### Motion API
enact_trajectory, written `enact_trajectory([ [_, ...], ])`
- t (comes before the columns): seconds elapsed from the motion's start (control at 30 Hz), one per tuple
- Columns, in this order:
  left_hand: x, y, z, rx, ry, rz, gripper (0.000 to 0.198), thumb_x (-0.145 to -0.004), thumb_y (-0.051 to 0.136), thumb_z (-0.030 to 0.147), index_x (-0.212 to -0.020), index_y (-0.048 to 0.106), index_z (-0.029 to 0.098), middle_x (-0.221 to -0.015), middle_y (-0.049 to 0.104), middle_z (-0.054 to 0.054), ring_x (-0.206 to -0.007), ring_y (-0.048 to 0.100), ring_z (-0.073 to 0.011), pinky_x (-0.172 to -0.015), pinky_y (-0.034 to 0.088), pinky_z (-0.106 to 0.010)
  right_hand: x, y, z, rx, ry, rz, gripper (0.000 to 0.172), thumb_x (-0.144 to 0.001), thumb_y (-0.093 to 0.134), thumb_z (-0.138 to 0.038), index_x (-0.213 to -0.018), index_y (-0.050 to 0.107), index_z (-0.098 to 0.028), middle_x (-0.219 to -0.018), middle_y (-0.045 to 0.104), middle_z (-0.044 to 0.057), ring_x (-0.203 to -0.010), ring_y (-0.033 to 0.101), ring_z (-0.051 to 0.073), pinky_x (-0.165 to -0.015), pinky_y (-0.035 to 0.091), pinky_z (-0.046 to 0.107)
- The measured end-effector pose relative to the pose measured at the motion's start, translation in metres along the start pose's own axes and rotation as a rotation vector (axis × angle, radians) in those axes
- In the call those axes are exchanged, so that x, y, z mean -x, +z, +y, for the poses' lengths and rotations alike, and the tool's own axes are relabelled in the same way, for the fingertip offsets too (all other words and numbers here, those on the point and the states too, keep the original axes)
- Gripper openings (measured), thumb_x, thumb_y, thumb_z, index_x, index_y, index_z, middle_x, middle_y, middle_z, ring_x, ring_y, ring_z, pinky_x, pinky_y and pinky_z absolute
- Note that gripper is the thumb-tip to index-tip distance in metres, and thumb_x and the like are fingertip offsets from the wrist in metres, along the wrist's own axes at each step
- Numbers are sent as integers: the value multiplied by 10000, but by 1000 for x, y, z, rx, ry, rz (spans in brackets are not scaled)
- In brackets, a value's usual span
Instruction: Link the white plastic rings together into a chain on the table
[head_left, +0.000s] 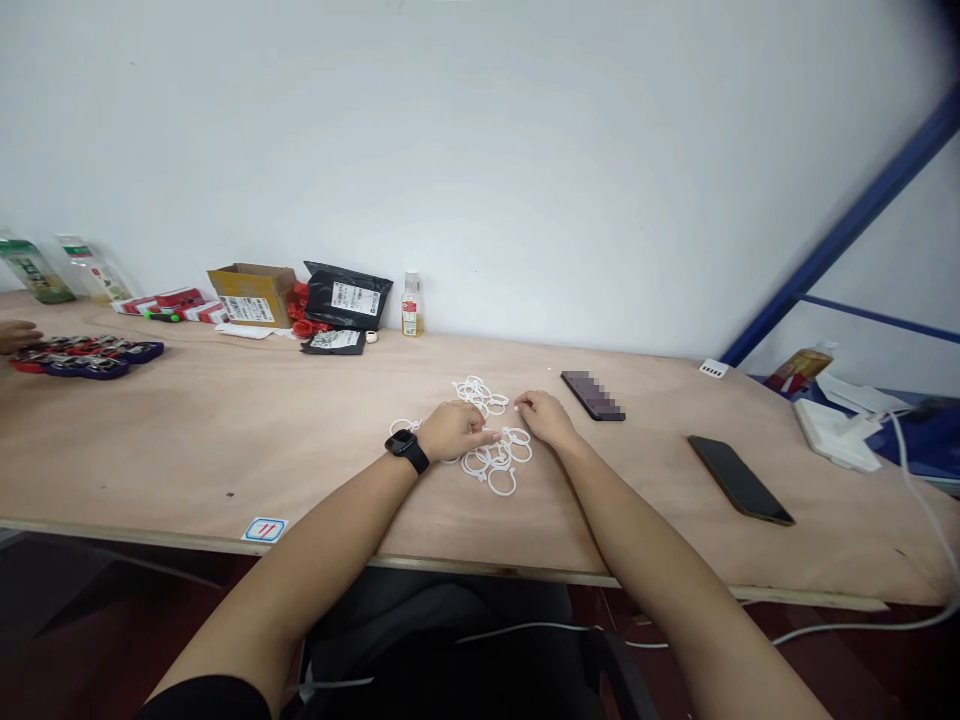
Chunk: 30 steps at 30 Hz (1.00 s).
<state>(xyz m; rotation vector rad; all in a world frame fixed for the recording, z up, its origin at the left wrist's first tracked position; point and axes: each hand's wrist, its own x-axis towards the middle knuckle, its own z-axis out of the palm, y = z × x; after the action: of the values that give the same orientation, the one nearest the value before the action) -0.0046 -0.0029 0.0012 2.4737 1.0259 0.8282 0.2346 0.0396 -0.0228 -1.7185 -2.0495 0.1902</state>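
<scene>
Several white plastic rings with small tabs (502, 481) lie in loose clusters on the wooden table (322, 430). My left hand (454, 432), with a black watch on the wrist, rests over the left side of these rings. Its fingers are curled and the thumb points right across the pile; whatever is under the fingers is hidden. Just right of the rings, my right hand (545, 417) has its fingers bent in toward the thumb. Anything between those fingertips is too small to make out. Part of one ring shows behind my left wrist.
Two phones, one dark (592, 395) and one larger (739, 480), lie to the right. Along the wall stand a cardboard box (251, 297), a black parcel (347, 295) and a small bottle (411, 305). Another person's hand (16, 336) is at the far left.
</scene>
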Motion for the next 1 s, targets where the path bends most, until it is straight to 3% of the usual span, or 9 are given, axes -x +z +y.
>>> enact_trajectory([
  [0.1,0,0,-1,-31,-12,3,359,-880,577,477,-690,653,182,-785,691,-37,-799,614,-166,-781,446,-271,0,-2,-2,-18,18,59,277,-846,508,-183,-1053,691,-185,-1004,685,75,-935,613,197,-816,433,278],
  [0.2,0,0,-2,-52,-25,2,327,-885,574,454,-743,677,177,-800,695,-44,-792,615,-172,-761,444,-277,2,-4,-5,29,45,-1,312,-842,555,-255,-1123,679,-197,-1013,674,85,-887,613,204,-759,427,283],
  [0.3,-1,1,-2,-64,-23,14,298,-885,578,436,-782,691,180,-825,703,-43,-822,624,-181,-783,452,-288,4,-5,-6,67,38,-101,250,-863,545,-289,-1038,706,-214,-1017,673,89,-893,610,209,-736,415,282],
  [0.37,-1,1,-3,-68,-22,36,275,-886,581,421,-814,699,184,-848,708,-44,-846,630,-187,-806,460,-298,5,-5,-7,33,10,-91,210,-867,531,-265,-963,708,-208,-983,683,81,-893,606,204,-736,410,278],
  [0.5,-1,2,-6,-64,-12,134,232,-893,581,384,-937,696,187,-978,707,-62,-938,631,-206,-880,473,-335,7,-2,-17,-326,-60,-1,197,-856,524,-289,-933,674,-189,-873,689,48,-774,594,168,-698,423,264],
  [0.67,-1,2,-8,-69,-2,233,331,-904,576,384,-1145,646,168,-1119,664,-105,-1061,600,-232,-950,465,-367,16,1,-44,-834,-73,-69,184,-753,561,-299,-863,644,-177,-748,649,14,-589,529,125,-560,401,236],
  [0.83,-2,2,-6,-87,9,175,263,-933,532,365,-1007,698,175,-995,682,-83,-957,615,-208,-884,472,-338,27,-3,-62,-899,-122,-88,177,-703,503,-227,-781,652,-171,-701,624,7,-515,461,98,-529,374,237],
  [1.0,-3,1,-6,-102,-10,151,290,-948,498,359,-842,706,189,-865,676,-56,-860,615,-180,-813,466,-300,28,-6,-62,-914,-100,-135,196,-714,524,-250,-810,674,-169,-616,579,-14,-489,444,97,-489,349,226],
])
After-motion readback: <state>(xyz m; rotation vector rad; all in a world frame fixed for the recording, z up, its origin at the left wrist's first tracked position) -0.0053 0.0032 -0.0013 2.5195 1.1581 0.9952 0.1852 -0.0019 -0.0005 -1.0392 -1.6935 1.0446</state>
